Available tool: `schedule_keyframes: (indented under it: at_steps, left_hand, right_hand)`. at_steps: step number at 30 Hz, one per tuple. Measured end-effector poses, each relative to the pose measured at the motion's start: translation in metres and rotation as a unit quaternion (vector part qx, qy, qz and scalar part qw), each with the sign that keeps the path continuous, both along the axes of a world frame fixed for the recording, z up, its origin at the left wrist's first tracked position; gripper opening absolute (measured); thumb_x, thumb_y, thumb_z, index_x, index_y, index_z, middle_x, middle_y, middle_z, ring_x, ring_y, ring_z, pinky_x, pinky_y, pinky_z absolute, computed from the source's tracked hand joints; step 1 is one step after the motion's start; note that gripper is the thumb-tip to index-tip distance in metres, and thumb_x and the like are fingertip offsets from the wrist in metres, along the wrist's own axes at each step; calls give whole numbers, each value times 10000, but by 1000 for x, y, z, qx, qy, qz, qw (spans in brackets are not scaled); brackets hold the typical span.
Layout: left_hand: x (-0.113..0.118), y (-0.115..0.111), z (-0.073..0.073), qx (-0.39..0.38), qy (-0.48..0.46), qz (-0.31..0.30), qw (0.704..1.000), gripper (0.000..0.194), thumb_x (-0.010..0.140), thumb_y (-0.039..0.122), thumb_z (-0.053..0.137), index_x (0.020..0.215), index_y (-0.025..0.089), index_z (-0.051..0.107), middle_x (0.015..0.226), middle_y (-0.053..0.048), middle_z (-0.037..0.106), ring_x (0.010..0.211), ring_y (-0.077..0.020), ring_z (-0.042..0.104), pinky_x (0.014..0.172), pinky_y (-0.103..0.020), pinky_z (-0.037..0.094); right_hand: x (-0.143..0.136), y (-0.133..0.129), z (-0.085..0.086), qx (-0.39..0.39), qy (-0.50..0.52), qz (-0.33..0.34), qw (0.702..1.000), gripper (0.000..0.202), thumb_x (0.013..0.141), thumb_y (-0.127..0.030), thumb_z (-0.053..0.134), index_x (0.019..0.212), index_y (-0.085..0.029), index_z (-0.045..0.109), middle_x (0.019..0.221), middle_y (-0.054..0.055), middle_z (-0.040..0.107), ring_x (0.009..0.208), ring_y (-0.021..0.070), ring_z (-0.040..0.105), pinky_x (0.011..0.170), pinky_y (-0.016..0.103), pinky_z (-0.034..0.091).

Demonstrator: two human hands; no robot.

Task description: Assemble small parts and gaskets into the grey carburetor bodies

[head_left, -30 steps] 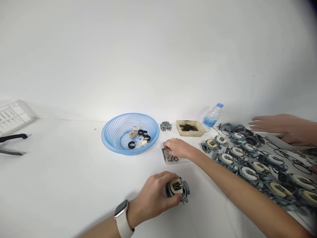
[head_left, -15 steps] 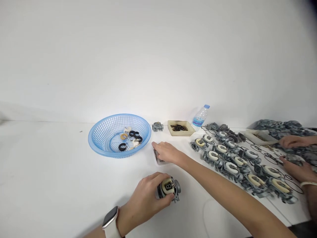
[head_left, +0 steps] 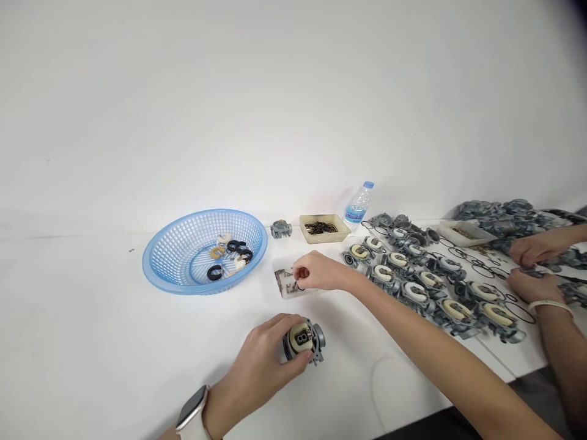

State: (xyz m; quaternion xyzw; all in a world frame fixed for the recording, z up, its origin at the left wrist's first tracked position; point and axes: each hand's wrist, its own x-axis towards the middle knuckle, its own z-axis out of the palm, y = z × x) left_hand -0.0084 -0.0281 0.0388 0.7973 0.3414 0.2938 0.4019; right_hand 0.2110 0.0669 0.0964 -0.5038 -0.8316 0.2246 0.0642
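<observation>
My left hand (head_left: pixel 261 354) wraps its thumb and fingers around a carburetor body (head_left: pixel 317 337) low on the white table. A cream-coloured float (head_left: pixel 296 338) faces up on it, under the fingers. My right hand (head_left: pixel 316 271) hangs over a small clear-white tray (head_left: pixel 293 295) with small metal parts in it. Its thumb and fingertips are pinched together. Whatever is between them is too small to make out.
A blue basket (head_left: pixel 158 278) with several loose floats stands at left. Behind are a lone carburetor (head_left: pixel 281 228), a tray of black rings (head_left: pixel 346 234) and a water bottle (head_left: pixel 359 206). At right, carburetors with floats (head_left: pixel 415 292) lie near a co-worker's hands (head_left: pixel 532 284).
My right hand has drawn back from the tray's far side, and its fingers are now curled into a pinch. My left hand keeps its hold on the carburetor. The view has shifted slightly.
</observation>
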Motion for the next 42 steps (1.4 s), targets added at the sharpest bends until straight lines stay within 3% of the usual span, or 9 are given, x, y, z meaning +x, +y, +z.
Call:
schedule_keyframes:
  at_steps: [4, 8, 11, 16, 22, 42]
  left_hand:
    - [-1, -1, -1, 3, 11, -2, 1000, 365, 844, 209, 690, 1198, 284, 646, 1169, -14, 726, 1024, -232, 696, 916, -338, 564]
    - [-1, -1, 0, 5, 21, 4, 1000, 369, 847, 212, 693, 1206, 284, 643, 1179, -19, 725, 1041, -237, 696, 917, -331, 567]
    - [0, 0, 3, 2, 19, 4, 1000, 387, 839, 196, 705, 1211, 287, 646, 1174, -12, 724, 1037, -226, 694, 923, -316, 562]
    - [1, 0, 7, -15, 10, -3, 1000, 413, 824, 193, 739, 1218, 285, 656, 1170, -14, 718, 1040, -217, 684, 947, -307, 548]
    - [3, -1, 8, -16, 8, -2, 1000, 429, 814, 194, 764, 1220, 287, 657, 1174, -13, 716, 1038, -213, 683, 963, -310, 540]
    - [6, -7, 5, 21, 24, 30, 999, 404, 825, 225, 781, 1197, 289, 635, 1144, 2, 721, 1018, -213, 686, 922, -314, 537]
  right_hand:
    - [23, -21, 0, -29, 132, -33, 990, 111, 715, -98, 625, 739, -166, 710, 690, -20, 656, 659, 138, 581, 626, 239, 455]
    - [35, -46, -9, -61, 256, -66, 963, 143, 704, -129, 632, 808, -175, 720, 788, 2, 700, 728, 154, 624, 708, 263, 513]
    - [33, -64, -21, -104, 331, -68, 935, 120, 710, -146, 637, 801, -178, 708, 783, 7, 698, 733, 155, 638, 722, 273, 533]
    - [22, -73, -42, -161, 412, -90, 892, 59, 713, -167, 631, 757, -181, 668, 687, -12, 639, 631, 131, 596, 611, 253, 496]
    - [11, -72, -49, -195, 444, -124, 866, 51, 704, -186, 662, 750, -180, 681, 646, -19, 623, 600, 122, 557, 585, 247, 453]
    - [5, -75, -41, -278, 441, -152, 840, 70, 718, -225, 692, 763, -174, 712, 718, -8, 651, 677, 129, 571, 656, 254, 451]
